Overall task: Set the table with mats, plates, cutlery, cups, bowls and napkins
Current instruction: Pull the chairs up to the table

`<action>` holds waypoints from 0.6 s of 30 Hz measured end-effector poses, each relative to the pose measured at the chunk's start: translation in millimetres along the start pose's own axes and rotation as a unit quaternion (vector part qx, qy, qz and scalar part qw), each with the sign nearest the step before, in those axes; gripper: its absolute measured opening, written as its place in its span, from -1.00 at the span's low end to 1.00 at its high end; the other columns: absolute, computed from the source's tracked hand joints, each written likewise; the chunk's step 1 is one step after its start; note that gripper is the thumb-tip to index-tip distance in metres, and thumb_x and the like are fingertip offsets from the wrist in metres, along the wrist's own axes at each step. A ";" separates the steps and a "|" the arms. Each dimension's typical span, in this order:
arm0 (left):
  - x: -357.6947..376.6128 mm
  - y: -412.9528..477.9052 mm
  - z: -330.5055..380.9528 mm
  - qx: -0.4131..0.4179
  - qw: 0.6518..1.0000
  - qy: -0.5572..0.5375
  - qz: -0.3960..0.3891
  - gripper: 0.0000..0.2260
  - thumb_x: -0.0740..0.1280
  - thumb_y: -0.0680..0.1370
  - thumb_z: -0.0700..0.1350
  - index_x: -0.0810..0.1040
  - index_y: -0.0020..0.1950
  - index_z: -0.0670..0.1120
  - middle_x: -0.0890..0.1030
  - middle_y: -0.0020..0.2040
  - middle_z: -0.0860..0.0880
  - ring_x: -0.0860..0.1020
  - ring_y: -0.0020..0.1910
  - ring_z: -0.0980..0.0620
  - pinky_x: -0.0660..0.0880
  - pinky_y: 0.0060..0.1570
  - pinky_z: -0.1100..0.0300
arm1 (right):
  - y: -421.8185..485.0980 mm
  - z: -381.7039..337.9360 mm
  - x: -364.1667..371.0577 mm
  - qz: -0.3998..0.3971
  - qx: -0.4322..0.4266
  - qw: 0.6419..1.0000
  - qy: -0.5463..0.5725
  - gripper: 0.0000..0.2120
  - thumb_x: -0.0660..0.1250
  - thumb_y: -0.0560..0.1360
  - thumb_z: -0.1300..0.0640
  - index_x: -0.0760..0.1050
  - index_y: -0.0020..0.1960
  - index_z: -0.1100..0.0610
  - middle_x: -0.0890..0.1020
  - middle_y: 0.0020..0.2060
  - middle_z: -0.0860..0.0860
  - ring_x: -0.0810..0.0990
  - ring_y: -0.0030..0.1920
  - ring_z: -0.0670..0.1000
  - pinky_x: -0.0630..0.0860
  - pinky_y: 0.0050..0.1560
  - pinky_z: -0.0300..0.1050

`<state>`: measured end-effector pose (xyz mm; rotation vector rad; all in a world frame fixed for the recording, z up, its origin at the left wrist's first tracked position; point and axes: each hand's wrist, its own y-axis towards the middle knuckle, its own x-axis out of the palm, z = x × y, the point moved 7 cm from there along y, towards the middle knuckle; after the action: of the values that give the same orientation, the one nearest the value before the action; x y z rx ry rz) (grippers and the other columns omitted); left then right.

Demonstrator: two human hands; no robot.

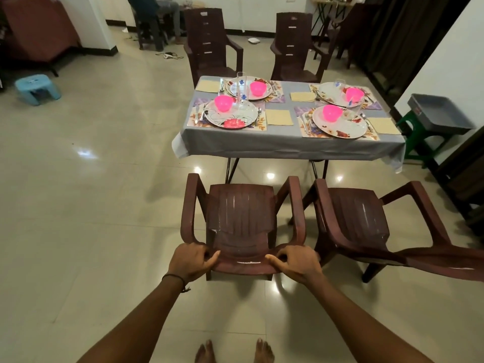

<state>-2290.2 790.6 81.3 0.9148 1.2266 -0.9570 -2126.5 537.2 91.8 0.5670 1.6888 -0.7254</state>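
The table (288, 145) under a grey cloth carries several place settings: floral mats, patterned plates (230, 115), pink bowls (224, 103), clear glasses (241, 82), cutlery and yellow napkins (279, 117). A brown plastic chair (242, 218) stands on the near side of the table, pulled back from it. My left hand (190, 262) and my right hand (296, 262) both grip the top edge of its backrest, thumbs on top.
A second brown chair (366, 221) stands to the right, close beside the first. Two more chairs (209, 48) face the far side. A grey tub (440, 113) rests on a green stool at right. A blue stool (36, 87) is far left. A person sits at the back.
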 end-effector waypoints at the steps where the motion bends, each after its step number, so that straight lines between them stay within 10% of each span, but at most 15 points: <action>1: 1.5 -0.6 -0.4 0.000 1.000 -0.005 0.001 -0.39 -0.11 0.52 0.40 0.66 -0.11 0.13 0.64 -0.29 0.16 0.55 -0.34 0.14 0.15 -0.42 0.38 | 0.7 0.5 1.1 -0.004 0.017 1.000 0.000 -0.30 -0.10 0.44 -0.54 0.65 -0.12 -0.12 0.63 -0.30 -0.18 0.58 -0.26 -0.15 0.57 -0.13 -0.12; 6: 7.3 11.3 -6.6 -0.003 0.999 -0.011 -0.040 -0.24 -0.25 0.46 0.48 0.65 -0.01 0.13 0.66 -0.22 0.14 0.57 -0.30 0.14 0.41 -0.35 0.28 | 14.2 -1.1 -8.3 -0.080 0.061 0.995 0.017 -0.61 0.08 0.41 -0.28 0.53 -0.25 -0.04 0.59 -0.33 -0.11 0.62 -0.23 -0.01 0.61 -0.09 -0.05; 18: -39.7 29.6 -70.1 -0.056 0.994 -0.018 -0.090 -0.59 0.11 0.62 0.19 0.58 -0.18 -0.04 0.57 -0.25 -0.05 0.55 -0.25 -0.08 0.29 -0.29 0.18 | 74.3 -134.6 -31.7 -0.078 0.010 0.992 0.103 -0.67 0.22 0.49 -0.17 0.62 -0.23 0.01 0.66 -0.28 -0.07 0.62 -0.22 0.02 0.56 -0.08 -0.08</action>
<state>-2288.8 869.9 114.1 0.7044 1.3338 -1.0306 -2157.8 686.0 130.9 0.5420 1.9360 -0.8187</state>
